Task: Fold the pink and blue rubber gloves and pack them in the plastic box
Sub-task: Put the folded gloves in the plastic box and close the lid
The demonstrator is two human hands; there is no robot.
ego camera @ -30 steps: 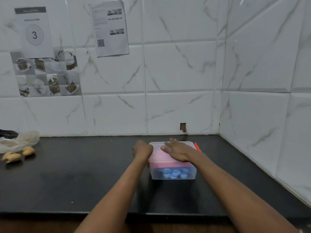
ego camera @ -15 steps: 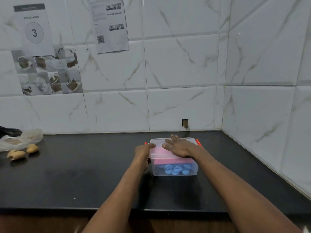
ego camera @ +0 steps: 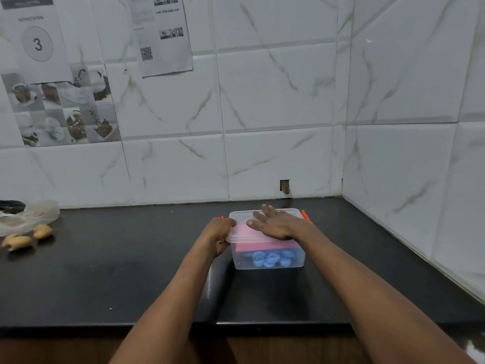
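As right hand (ego camera: 275, 223) presses, left hand (ego camera: 219, 233) grips box (ego camera: 240, 262).

The right hand (ego camera: 275, 224) covers much of the lid (ego camera: 241, 217) on the plastic box (ego camera: 239, 260).

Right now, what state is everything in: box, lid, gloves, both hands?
Plastic box: upright on the counter, lidded.
Lid: seated on the box, under the right palm.
Pink glove: folded inside, on top of the blue.
Blue glove: inside, at the bottom.
Right latch: sticks up, seemingly unclipped.
Left hand: grips the box's left end.
Right hand: flat, pressing the lid.
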